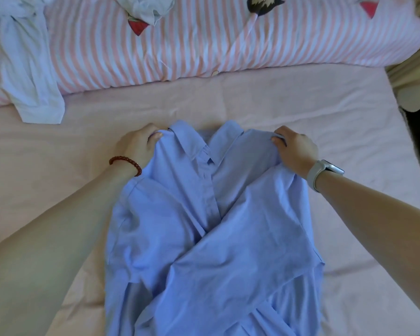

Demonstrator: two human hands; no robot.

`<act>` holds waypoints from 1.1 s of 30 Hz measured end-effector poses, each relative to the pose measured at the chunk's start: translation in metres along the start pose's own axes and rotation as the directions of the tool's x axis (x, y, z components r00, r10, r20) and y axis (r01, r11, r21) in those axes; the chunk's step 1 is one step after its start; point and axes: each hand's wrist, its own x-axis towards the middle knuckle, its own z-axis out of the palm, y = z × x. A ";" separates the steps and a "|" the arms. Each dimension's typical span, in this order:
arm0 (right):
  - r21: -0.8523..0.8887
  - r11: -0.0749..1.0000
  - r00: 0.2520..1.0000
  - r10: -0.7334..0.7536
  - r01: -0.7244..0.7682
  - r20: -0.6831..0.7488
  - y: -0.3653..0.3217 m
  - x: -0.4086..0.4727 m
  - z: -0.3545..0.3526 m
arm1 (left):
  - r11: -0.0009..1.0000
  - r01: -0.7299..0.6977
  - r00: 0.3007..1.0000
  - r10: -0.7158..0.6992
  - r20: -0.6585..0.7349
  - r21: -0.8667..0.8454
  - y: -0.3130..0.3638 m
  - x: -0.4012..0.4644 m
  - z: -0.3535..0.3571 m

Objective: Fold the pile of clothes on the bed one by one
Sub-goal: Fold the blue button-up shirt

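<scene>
Nearest me, the blue shirt (218,226) is lying front-up on the pink sheet (337,132), its sides and sleeves crossing over the middle, so this one looks only partly folded. The left hand (137,146) is pinching one shoulder beside the collar, and the right hand (295,151) is gripping the other shoulder (a watch on that wrist). Further back, a white garment (32,76) is hanging off the striped duvet (228,40), and another pale piece (146,7) is sitting crumpled, both apparently waiting unfolded.
</scene>
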 end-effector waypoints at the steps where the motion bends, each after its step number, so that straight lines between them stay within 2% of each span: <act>1: -0.014 1.000 1.000 0.003 -0.003 -0.012 -0.003 0.003 -0.004 | 1.000 0.010 1.000 -0.010 -0.013 -0.006 0.000 0.007 -0.005; 6: -0.060 0.998 0.996 0.019 -0.024 -0.082 -0.015 0.025 -0.019 | 0.997 0.058 0.998 -0.059 -0.023 -0.041 0.004 0.041 -0.022; 8: -0.049 0.997 0.998 0.063 -0.062 0.007 -0.017 0.033 -0.017 | 0.984 0.157 0.982 -0.147 0.120 -0.080 0.001 0.051 -0.019; 11: -0.098 0.992 0.974 0.103 -0.085 0.201 -0.020 0.040 -0.006 | 0.932 0.356 0.881 -0.313 0.355 -0.064 -0.005 0.058 -0.011; 12: -0.106 0.991 0.972 0.104 -0.083 0.210 -0.023 0.041 -0.003 | 0.922 0.386 0.857 -0.341 0.386 -0.041 -0.007 0.058 -0.008; 14: -0.080 0.995 0.976 0.071 -0.055 0.205 -0.031 0.045 0.004 | 0.932 0.362 0.854 -0.320 0.410 -0.027 -0.010 0.061 0.001; 17: 0.041 0.999 0.974 0.002 -0.012 0.227 -0.043 0.056 0.010 | 0.916 0.351 0.891 -0.263 0.371 -0.195 -0.008 0.068 0.010; 19: 0.130 0.992 0.978 -0.025 -0.002 0.209 -0.052 0.066 0.015 | 0.819 0.412 0.898 -0.288 0.334 -0.401 -0.002 0.079 0.014; 20: 0.179 0.984 0.978 -0.033 -0.005 0.207 -0.057 0.071 0.017 | 0.787 0.429 0.890 -0.285 0.355 -0.443 0.002 0.084 0.015; 21: 0.229 0.973 0.974 -0.036 -0.016 0.224 -0.063 0.075 0.019 | 0.792 0.435 0.878 -0.267 0.398 -0.429 0.005 0.088 0.017; 23: 0.251 0.967 0.949 -0.043 -0.039 0.313 -0.073 0.081 0.021 | 0.868 0.388 0.860 -0.219 0.461 -0.310 0.008 0.095 0.023; 26: 0.095 0.993 0.883 -0.100 0.064 0.458 -0.077 0.089 0.022 | 0.951 0.296 0.828 -0.211 0.520 -0.086 0.006 0.101 0.029; 29: 0.092 0.995 0.830 -0.079 0.033 0.552 -0.075 0.092 0.020 | 0.952 0.298 0.717 -0.274 0.642 0.073 0.004 0.105 0.027; 31: 0.091 0.996 0.787 -0.074 0.022 0.613 -0.074 0.093 0.015 | 0.958 0.246 0.651 -0.276 0.707 0.148 0.001 0.110 0.023; 33: 0.036 0.996 0.770 -0.083 0.078 0.633 -0.073 0.092 0.012 | 0.970 0.175 0.623 -0.241 0.744 0.167 0.003 0.111 0.020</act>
